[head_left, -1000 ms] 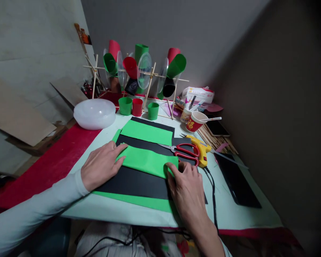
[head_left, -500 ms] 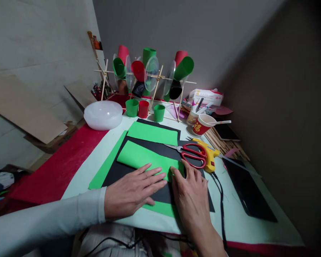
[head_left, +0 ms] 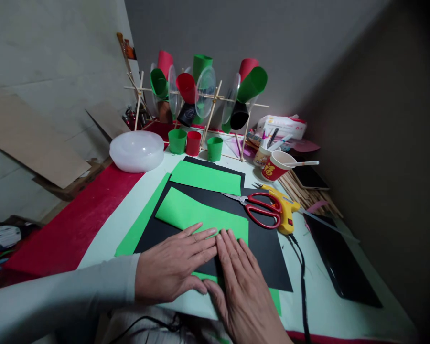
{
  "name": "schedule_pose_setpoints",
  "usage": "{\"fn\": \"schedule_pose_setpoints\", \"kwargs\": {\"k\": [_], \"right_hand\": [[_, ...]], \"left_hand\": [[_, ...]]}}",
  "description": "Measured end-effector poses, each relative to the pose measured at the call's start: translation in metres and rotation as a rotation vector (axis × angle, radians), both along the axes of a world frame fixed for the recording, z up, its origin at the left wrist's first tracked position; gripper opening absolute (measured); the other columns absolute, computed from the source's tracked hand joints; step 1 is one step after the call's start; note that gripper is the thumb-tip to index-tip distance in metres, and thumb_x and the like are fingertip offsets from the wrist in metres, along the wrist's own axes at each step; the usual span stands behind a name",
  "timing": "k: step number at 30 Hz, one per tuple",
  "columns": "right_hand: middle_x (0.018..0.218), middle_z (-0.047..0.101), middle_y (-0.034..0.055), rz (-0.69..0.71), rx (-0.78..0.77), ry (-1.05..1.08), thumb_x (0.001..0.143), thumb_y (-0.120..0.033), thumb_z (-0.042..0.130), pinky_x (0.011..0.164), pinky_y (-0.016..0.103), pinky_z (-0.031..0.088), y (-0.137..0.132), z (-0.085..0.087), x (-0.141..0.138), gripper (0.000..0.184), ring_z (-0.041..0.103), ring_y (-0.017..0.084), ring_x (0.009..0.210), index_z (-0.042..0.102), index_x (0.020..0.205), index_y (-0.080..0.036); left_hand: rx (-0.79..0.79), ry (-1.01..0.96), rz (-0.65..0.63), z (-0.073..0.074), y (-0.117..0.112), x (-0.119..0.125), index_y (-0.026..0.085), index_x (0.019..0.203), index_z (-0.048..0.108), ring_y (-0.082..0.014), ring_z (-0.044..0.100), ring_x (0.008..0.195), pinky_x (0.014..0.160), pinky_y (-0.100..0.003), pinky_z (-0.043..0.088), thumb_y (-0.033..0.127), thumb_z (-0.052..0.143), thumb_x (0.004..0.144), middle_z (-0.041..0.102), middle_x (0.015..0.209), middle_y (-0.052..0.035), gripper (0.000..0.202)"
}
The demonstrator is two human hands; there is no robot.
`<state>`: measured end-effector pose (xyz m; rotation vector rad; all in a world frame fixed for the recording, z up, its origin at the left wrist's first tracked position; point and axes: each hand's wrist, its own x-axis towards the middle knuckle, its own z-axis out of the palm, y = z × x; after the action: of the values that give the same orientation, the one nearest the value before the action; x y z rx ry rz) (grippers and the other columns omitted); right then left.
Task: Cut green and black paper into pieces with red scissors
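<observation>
Head view: two bare hands lie on a front green piece (head_left: 197,213), on a work table with pale cover (head_left: 326,303).
Front green piece: it is on the black sheet (head_left: 267,258), near the middle of the table; its bottom border is partly hidden below the fingers.
Left hand (head_left: 175,265): flat and spread, fingers a little apart, the fingertips resting on the lower part of the green piece; nothing is pinched.
Right hand (head_left: 241,282): also flat, fingers straight and almost together, fingertips on the lower right part of the piece; it does not grasp anything.
Between hands: the fingertips are just beside each other, and the thumbs come close; whether they touch, I cannot tell.
Black sheet edges: its right edge is slanted, and beyond it a strip of pale cover shows, crossed by a black cord (head_left: 303,282), up to a dark flat panel (head_left: 338,260).
Room beyond: a back green strip (head_left: 206,177) is near, with scissors (head_left: 261,209) and yellow glue gun (head_left: 284,205) limiting the right side.
Left side: black shows past the piece's left end, then a green sheet (head_left: 143,220) comes out from under it.
Long axis: the piece runs from left to right, its right end lower and nearer to the person.
Left end: it is slanted, with the top corner pointing away from the person.
Scissors: blades point left, toward the gap between both green pieces.
</observation>
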<state>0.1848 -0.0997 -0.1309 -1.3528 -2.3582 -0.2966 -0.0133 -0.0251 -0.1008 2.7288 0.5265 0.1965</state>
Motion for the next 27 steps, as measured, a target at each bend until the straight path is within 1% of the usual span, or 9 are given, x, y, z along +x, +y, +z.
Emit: {"fn": "schedule_pose_setpoints", "kwargs": {"k": [2,5,7,10,13,16,20,24,27], "right_hand": [[0.148,0.053,0.0244,0.006,-0.017,-0.012,0.101,-0.046,0.044,0.106,0.051,0.044,-0.004,-0.001,0.006,0.071,0.046,0.036,0.141,0.032,0.153,0.001],[0.147,0.052,0.0265,0.031,-0.038,-0.039,0.099,-0.054,0.046,0.103,0.054,0.048,-0.006,0.002,0.014,0.082,0.046,0.039,0.14,0.025,0.156,0.001],[0.145,0.053,0.0287,0.049,-0.041,-0.063,0.097,-0.057,0.047,0.101,0.056,0.05,-0.006,0.005,0.017,0.084,0.047,0.041,0.138,0.03,0.153,0.003],[0.143,0.054,0.0301,0.061,-0.028,-0.081,0.097,-0.057,0.048,0.1,0.056,0.052,-0.005,0.008,0.018,0.078,0.048,0.042,0.138,0.043,0.144,0.005],[0.142,0.056,0.0288,0.059,-0.011,-0.1,0.098,-0.056,0.047,0.098,0.055,0.054,-0.003,0.011,0.017,0.073,0.051,0.041,0.135,0.051,0.138,0.005],[0.142,0.057,0.0282,0.054,0.011,-0.13,0.1,-0.054,0.044,0.095,0.054,0.057,-0.002,0.015,0.018,0.07,0.055,0.04,0.132,0.052,0.136,0.005],[0.139,0.059,0.0278,0.051,0.026,-0.191,0.104,-0.048,0.037,0.091,0.051,0.06,-0.006,0.017,0.026,0.064,0.06,0.039,0.127,0.053,0.135,0.006],[0.137,0.061,0.0262,0.037,0.038,-0.226,0.106,-0.039,0.034,0.091,0.049,0.06,-0.006,0.018,0.036,0.056,0.063,0.037,0.124,0.057,0.132,0.005],[0.13,0.068,0.0229,0.06,0.013,-0.195,0.106,-0.027,0.034,0.091,0.045,0.059,0.001,0.022,0.043,0.044,0.067,0.033,0.119,0.063,0.126,0.0]], "left_hand": [[-0.048,0.004,-0.028,0.002,0.002,-0.002,0.007,0.153,0.035,-0.0311,0.027,0.151,0.124,-0.052,0.018,0.053,0.053,0.095,0.039,0.158,-0.0223,0.076],[-0.097,0.008,-0.044,0.004,0.007,-0.009,0.009,0.156,0.032,-0.0309,0.025,0.151,0.125,-0.051,0.016,0.055,0.054,0.094,0.036,0.159,-0.0203,0.08],[-0.095,0.024,-0.029,0.003,0.009,-0.017,0.015,0.159,0.025,-0.0296,0.025,0.151,0.125,-0.051,0.014,0.053,0.058,0.092,0.035,0.161,-0.0164,0.083],[-0.077,0.014,0.014,-0.001,0.011,-0.035,0.026,0.161,0.012,-0.0288,0.024,0.151,0.125,-0.052,0.015,0.049,0.06,0.092,0.034,0.163,-0.0112,0.087],[-0.037,0.052,0.073,-0.004,0.012,-0.058,0.028,0.162,0.008,-0.0261,0.02,0.152,0.124,-0.048,0.018,0.041,0.055,0.098,0.03,0.164,-0.0083,0.081],[0.028,0.089,0.142,-0.003,0.013,-0.082,0.026,0.161,0.012,-0.0228,0.019,0.153,0.124,-0.042,0.019,0.032,0.05,0.101,0.028,0.165,-0.0061,0.072],[0.09,0.095,0.222,0.002,0.012,-0.103,0.024,0.16,0.022,-0.0222,0.026,0.151,0.122,-0.037,0.026,0.032,0.051,0.101,0.033,0.163,-0.0054,0.066],[0.174,0.087,0.256,0.004,0.009,-0.106,0.016,0.153,0.04,-0.0245,0.037,0.146,0.12,-0.038,0.031,0.035,0.05,0.1,0.043,0.157,-0.0087,0.057],[0.286,0.034,0.26,0.001,0.005,-0.101,0.011,0.147,0.048,-0.0258,0.043,0.143,0.119,-0.039,0.033,0.034,0.049,0.101,0.05,0.153,-0.0123,0.052]]}}
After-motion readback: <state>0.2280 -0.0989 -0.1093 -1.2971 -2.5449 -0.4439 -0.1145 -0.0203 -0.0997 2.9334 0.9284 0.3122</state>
